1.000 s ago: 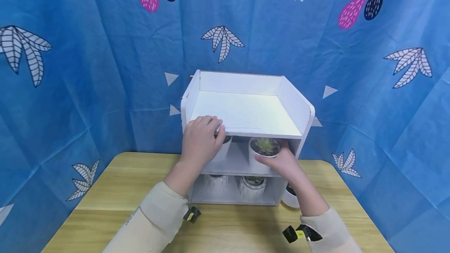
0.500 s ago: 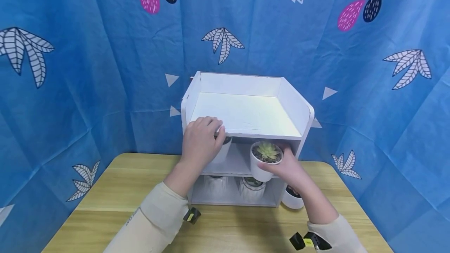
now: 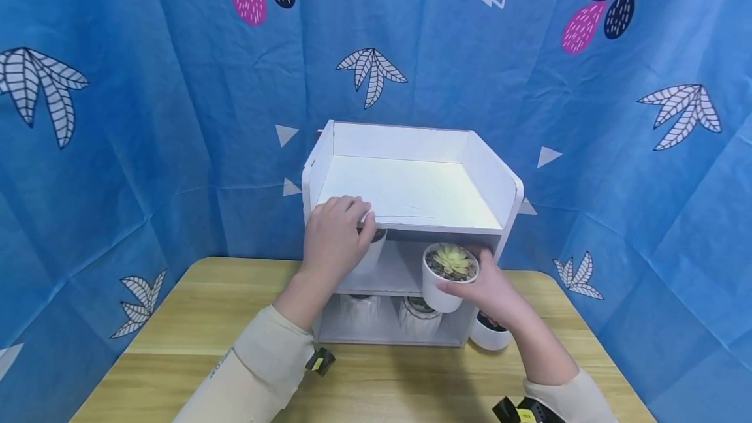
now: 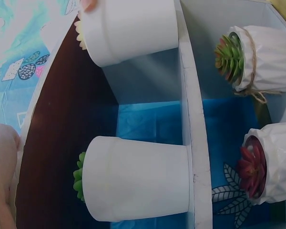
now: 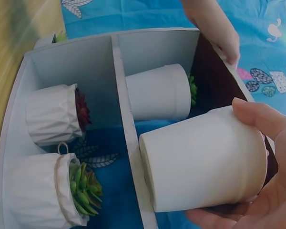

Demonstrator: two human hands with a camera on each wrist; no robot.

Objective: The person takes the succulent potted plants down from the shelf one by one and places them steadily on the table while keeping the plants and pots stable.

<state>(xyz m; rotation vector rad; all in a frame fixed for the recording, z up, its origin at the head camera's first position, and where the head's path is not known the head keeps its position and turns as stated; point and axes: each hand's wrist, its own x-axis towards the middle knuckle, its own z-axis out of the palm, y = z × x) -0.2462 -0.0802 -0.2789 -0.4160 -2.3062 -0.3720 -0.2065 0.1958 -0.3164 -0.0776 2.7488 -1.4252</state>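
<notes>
Worn on the head, one camera looks forward and down over the worktop (image 3: 235, 305), far enough back to frame the white shelf unit (image 3: 405, 188), left hand (image 3: 336, 234), right hand (image 3: 490, 287) and blue curtain (image 3: 376, 18) beyond. The wrist cameras sit close, facing into the unit's open front, each rolled sideways: up lies leftward from the left wrist, rightward from the right. Those two share the twine-tied pot (image 4: 274, 59) and red succulent (image 4: 252, 171); all three catch the held white pot (image 5: 205, 160), largest from the right wrist.
</notes>
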